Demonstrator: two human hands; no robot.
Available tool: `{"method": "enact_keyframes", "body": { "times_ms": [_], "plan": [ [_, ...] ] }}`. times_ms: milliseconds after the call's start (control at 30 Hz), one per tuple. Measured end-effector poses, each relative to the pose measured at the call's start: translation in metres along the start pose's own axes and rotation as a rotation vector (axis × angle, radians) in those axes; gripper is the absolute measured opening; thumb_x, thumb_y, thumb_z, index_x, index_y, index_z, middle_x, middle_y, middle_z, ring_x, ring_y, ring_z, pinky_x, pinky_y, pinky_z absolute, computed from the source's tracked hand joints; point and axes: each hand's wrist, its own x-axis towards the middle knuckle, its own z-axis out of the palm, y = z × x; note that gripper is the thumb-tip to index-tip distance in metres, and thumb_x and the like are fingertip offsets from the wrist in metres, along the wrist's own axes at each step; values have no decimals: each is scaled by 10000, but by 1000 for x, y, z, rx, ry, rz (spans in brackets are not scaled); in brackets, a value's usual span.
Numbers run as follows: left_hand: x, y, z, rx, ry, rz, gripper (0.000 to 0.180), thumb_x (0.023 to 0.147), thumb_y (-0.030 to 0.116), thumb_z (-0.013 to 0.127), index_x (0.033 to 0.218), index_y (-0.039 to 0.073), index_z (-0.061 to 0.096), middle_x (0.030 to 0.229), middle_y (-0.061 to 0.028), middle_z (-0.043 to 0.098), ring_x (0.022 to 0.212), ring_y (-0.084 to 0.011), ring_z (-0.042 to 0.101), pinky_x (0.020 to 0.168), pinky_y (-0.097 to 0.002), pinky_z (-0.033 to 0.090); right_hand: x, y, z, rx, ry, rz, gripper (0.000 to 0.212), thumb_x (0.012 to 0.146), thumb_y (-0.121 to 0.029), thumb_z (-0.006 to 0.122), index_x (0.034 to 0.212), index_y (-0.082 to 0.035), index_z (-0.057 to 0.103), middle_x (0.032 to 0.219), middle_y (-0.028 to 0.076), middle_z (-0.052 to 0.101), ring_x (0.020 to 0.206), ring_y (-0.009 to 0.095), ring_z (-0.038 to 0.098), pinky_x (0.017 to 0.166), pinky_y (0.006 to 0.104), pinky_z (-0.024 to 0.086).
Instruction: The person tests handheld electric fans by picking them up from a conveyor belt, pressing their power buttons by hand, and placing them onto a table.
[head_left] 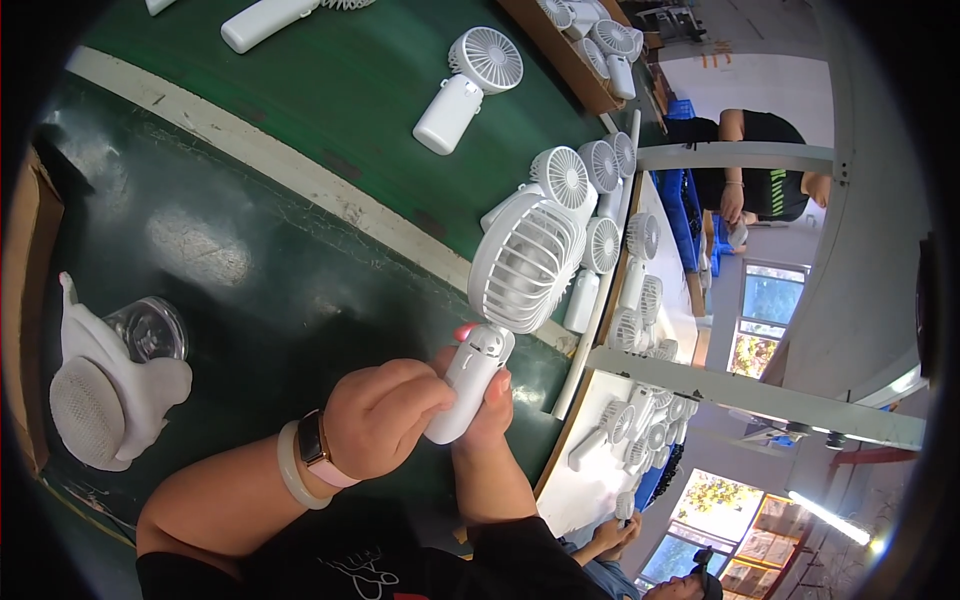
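Observation:
A white handheld fan point(470, 385) is between my two hands, its round caged head tilted up and away from me. My left hand point(383, 415), with a watch and a pale bracelet on the wrist, has its fingers closed against the left side of the handle. From behind and to the right, my right hand point(488, 418) wraps the same handle, thumb and fingertips showing at its edges. Beyond the held fan, several white fans point(602, 245) stand or lie close together. One more fan point(448, 115) lies by itself on the green belt point(330, 120).
On the left, a white curved device with a mesh disc point(88, 410) lies by a clear round container point(150, 328) and a cardboard box edge point(25, 320). A fan-filled carton point(560, 50) stands at the far side. Co-workers point(755, 165) work beside tables at right, beyond white metal posts point(750, 395).

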Motion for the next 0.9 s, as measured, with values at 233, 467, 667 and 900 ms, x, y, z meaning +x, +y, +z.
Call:
{"method": "enact_keyframes", "body": {
  "times_ms": [233, 467, 667, 900],
  "plan": [
    [-1, -2, -1, -13, -25, -18, 83, 732, -6, 616, 787, 29, 564, 750, -103, 570, 585, -231, 555, 513, -284, 458, 0, 3, -10, 37, -77, 31, 719, 790, -568, 511, 1193, 13, 381, 865, 111, 535, 724, 170, 522, 633, 276, 422],
    [16, -2, -4, -241, -138, -528, 163, 708, 49, 678, 850, 8, 610, 747, -101, 601, 591, -190, 582, 534, -275, 458, 9, -8, -25, -159, 12, -4, 669, 820, -519, 505, 1201, 17, 381, 940, 103, 536, 783, 164, 547, 659, 268, 451],
    [8, -14, 0, -257, -148, -530, 135, 710, 32, 668, 841, 4, 648, 681, -123, 610, 576, -210, 590, 515, -275, 456, 10, -22, -28, -326, -104, -76, 562, 850, -392, 500, 1197, 26, 354, 993, 123, 536, 802, 167, 563, 681, 294, 478],
    [6, -12, -1, -85, -145, -334, 104, 721, 20, 640, 824, 10, 649, 701, -132, 615, 597, -269, 594, 518, -305, 464, 9, -26, -24, -404, -179, -83, 394, 878, -240, 452, 1141, 39, 360, 940, 152, 575, 757, 188, 591, 670, 309, 496]
  ]
}}
